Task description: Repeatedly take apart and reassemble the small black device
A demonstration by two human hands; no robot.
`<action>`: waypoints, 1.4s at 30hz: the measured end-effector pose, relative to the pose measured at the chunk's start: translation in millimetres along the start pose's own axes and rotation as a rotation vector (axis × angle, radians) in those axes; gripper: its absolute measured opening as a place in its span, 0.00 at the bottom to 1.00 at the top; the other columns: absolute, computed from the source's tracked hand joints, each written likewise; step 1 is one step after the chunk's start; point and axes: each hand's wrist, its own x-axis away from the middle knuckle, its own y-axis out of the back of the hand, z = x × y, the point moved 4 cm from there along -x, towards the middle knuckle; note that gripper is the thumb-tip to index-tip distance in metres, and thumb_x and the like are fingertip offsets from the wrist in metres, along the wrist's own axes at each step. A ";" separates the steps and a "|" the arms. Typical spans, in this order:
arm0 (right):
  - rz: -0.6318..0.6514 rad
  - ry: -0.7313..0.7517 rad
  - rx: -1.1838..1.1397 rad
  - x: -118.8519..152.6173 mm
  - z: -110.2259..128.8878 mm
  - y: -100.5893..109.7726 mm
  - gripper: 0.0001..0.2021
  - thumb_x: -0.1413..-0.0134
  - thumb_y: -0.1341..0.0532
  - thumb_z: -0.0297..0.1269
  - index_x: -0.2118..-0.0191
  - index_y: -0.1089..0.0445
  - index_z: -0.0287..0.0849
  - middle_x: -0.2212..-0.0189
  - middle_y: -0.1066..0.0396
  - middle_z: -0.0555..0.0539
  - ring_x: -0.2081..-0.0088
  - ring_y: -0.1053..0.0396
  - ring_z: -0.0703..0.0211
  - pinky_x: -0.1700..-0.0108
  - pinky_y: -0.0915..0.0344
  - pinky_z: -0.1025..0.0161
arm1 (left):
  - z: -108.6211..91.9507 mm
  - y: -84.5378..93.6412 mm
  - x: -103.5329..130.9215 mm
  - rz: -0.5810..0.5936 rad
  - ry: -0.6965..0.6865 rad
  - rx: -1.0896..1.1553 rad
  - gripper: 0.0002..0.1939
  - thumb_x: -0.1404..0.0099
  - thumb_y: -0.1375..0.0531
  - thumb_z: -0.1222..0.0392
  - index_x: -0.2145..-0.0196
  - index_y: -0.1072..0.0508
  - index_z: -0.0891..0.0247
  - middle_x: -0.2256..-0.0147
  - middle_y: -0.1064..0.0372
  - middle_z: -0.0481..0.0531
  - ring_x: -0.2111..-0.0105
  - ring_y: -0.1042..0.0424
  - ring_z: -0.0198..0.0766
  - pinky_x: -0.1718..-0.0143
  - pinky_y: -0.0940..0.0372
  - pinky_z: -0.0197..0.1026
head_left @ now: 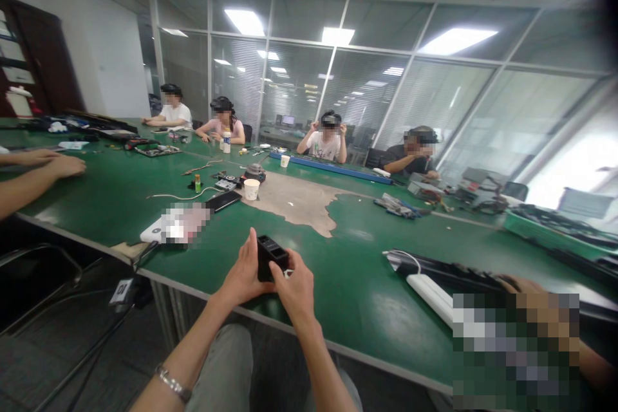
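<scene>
A small black box-shaped device (pixel 271 250) stands near the front edge of the green table (pixel 357 277), between my two hands. My left hand (pixel 244 270) is against its left side, thumb pointing up and fingers curving behind or beneath it. Around the right side wraps my right hand (pixel 297 280), with its thumb on the near face. Some of the device's lower part is hidden by my fingers. What the dark panel on its top shows is too small to read.
Beyond my hands are a paper cup (pixel 252 189), a black phone (pixel 223 201) and a torn brown sheet (pixel 290 199). A white power strip (pixel 429 299) lies right, near a co-worker's hand (pixel 531 299). Another person's hands (pixel 67 165) rest left. Several people sit across the table.
</scene>
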 end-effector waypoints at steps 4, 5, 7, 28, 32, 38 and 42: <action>0.041 0.015 0.056 7.7 -5.7 -1.5 0.20 0.50 0.41 0.40 0.49 0.32 0.43 0.58 0.26 0.45 0.58 0.28 0.53 0.57 0.33 0.59 | 0.6 -1.1 -0.2 0.012 -0.007 -0.014 0.73 0.55 0.28 0.49 0.34 0.81 0.63 0.34 0.67 0.71 0.35 0.60 0.64 0.39 0.52 0.65; 0.056 0.019 0.061 9.0 -6.6 -1.2 0.20 0.49 0.41 0.39 0.49 0.32 0.43 0.58 0.26 0.45 0.58 0.28 0.53 0.56 0.33 0.59 | 0.6 -1.2 -0.2 0.015 -0.008 -0.017 0.72 0.55 0.28 0.49 0.34 0.81 0.63 0.33 0.68 0.71 0.35 0.60 0.64 0.39 0.52 0.65; 0.074 0.017 0.071 9.7 -6.5 0.7 0.20 0.49 0.41 0.39 0.49 0.32 0.43 0.58 0.26 0.46 0.58 0.28 0.54 0.56 0.34 0.59 | 0.4 -1.2 -0.3 0.021 -0.009 -0.024 0.72 0.56 0.28 0.48 0.34 0.80 0.63 0.33 0.69 0.70 0.35 0.61 0.64 0.39 0.52 0.65; 0.127 -0.016 0.212 9.0 -17.8 -9.4 0.23 0.49 0.39 0.40 0.47 0.33 0.38 0.53 0.28 0.39 0.52 0.31 0.46 0.49 0.37 0.53 | -0.1 -0.9 -2.8 0.065 -0.030 -0.094 0.62 0.53 0.30 0.53 0.33 0.66 0.65 0.33 0.68 0.68 0.34 0.61 0.61 0.38 0.52 0.62; 0.089 -0.022 -0.036 -2.0 -12.2 -4.5 0.19 0.50 0.39 0.41 0.52 0.30 0.43 0.58 0.26 0.45 0.57 0.28 0.52 0.54 0.33 0.57 | 2.6 0.0 -2.3 0.038 0.018 -0.025 0.72 0.54 0.29 0.45 0.34 0.80 0.65 0.33 0.71 0.70 0.34 0.64 0.62 0.38 0.54 0.64; -0.048 -0.078 -0.239 -35.7 -31.8 5.9 0.22 0.49 0.39 0.44 0.48 0.33 0.43 0.57 0.26 0.45 0.59 0.27 0.55 0.56 0.32 0.59 | 5.7 -0.6 -1.8 0.065 0.059 -0.013 0.75 0.57 0.30 0.36 0.34 0.80 0.62 0.33 0.75 0.70 0.34 0.65 0.64 0.39 0.54 0.65; -0.049 -0.090 -0.141 -44.8 -62.9 3.1 0.21 0.50 0.40 0.45 0.50 0.32 0.42 0.60 0.25 0.46 0.60 0.27 0.54 0.56 0.32 0.58 | 5.0 -1.8 -2.5 0.037 0.075 -0.037 0.76 0.58 0.30 0.35 0.34 0.80 0.64 0.33 0.69 0.71 0.34 0.62 0.65 0.39 0.53 0.65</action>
